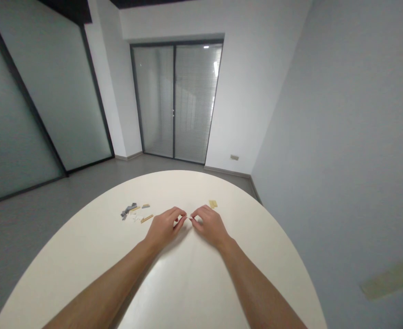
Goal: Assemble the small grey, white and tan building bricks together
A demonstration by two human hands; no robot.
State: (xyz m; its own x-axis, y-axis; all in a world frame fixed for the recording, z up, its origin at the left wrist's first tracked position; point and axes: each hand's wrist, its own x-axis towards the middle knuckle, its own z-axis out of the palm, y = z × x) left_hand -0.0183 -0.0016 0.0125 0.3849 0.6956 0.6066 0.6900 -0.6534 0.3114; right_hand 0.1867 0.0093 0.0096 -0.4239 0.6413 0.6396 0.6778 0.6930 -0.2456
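My left hand (166, 225) and my right hand (211, 224) meet fingertip to fingertip above the middle of the table. Both pinch at a small white piece (188, 217), mostly covered by the fingers; its exact kind is too small to make out. Left of my left hand lies a tan strip-like piece (147, 219), with small white pieces (137, 218) beside it. Further left sits a loose pile of dark grey pieces (129, 209). Just beyond my right hand are flat yellowish pieces (213, 204).
The round white table (187, 292) carries everything. A small grey and tan piece (145, 206) lies behind the white ones. Past the table's far edge are a grey floor (126, 170), glass doors with blinds (190, 100), and a plain wall (341, 151) on the right.
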